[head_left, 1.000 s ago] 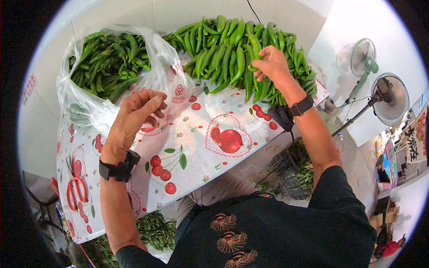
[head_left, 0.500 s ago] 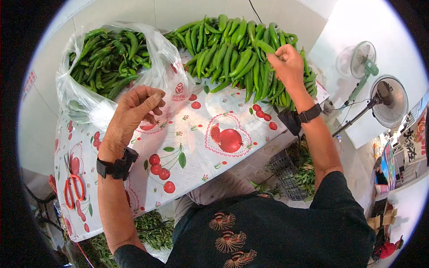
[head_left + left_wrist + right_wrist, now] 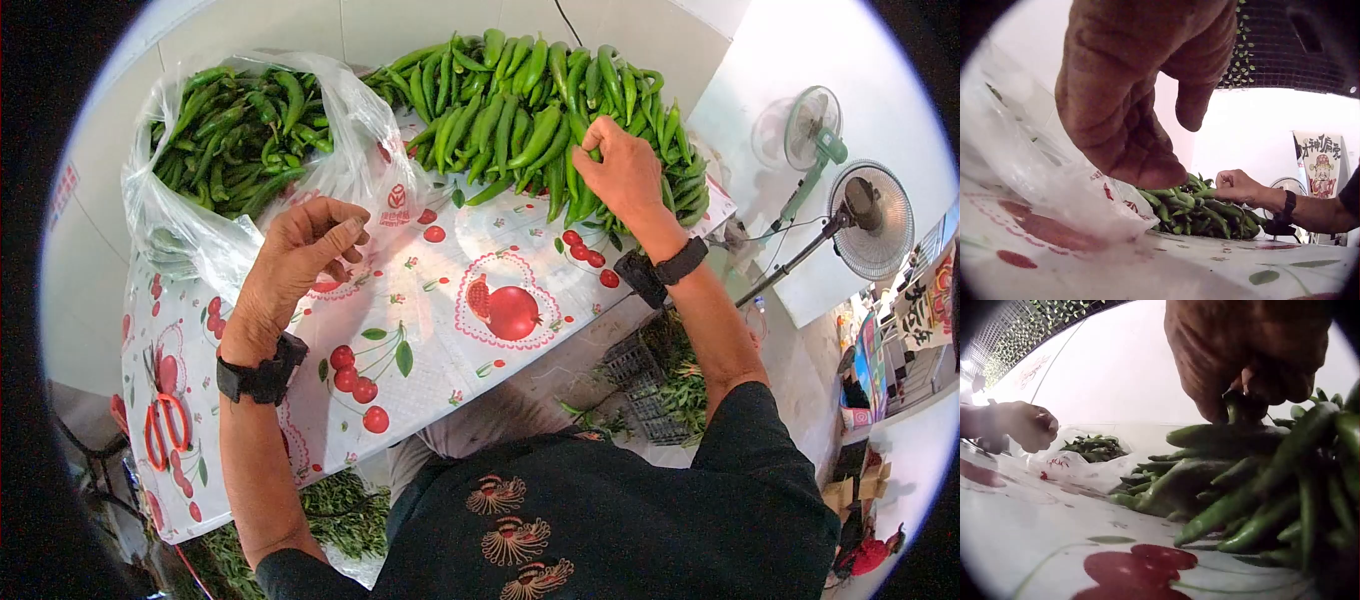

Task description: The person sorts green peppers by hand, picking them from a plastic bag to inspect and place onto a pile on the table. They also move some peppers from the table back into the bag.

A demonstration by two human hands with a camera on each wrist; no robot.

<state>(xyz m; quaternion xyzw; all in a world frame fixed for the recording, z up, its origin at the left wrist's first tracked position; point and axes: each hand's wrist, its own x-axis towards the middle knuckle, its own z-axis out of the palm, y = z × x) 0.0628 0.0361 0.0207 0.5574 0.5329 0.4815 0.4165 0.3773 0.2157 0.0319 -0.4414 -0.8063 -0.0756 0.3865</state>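
My right hand (image 3: pixel 622 172) is over the right part of a broad pile of green peppers (image 3: pixel 510 125). In the right wrist view its thumb and fingers pinch the stem end of a green pepper (image 3: pixel 1235 407) at the top of the pile. My left hand (image 3: pixel 305 248) hangs above the cloth with its fingers loosely bent and nothing in them, just in front of a clear plastic bag (image 3: pixel 385 165) with red print. That bag stands with its mouth wide, full of darker green peppers (image 3: pixel 240 135).
Red-handled scissors (image 3: pixel 166 430) lie at the left of the cherry-patterned tablecloth (image 3: pixel 420 300). Two fans (image 3: pixel 873 222) stand to the right. Below the table's right edge is a dark crate (image 3: pixel 648 390) beside green leaves. A wall rises behind the peppers.
My right hand first held a pepper up over the pile, moved right with one, and is now lower and further left on the pile. The left hand has barely moved.
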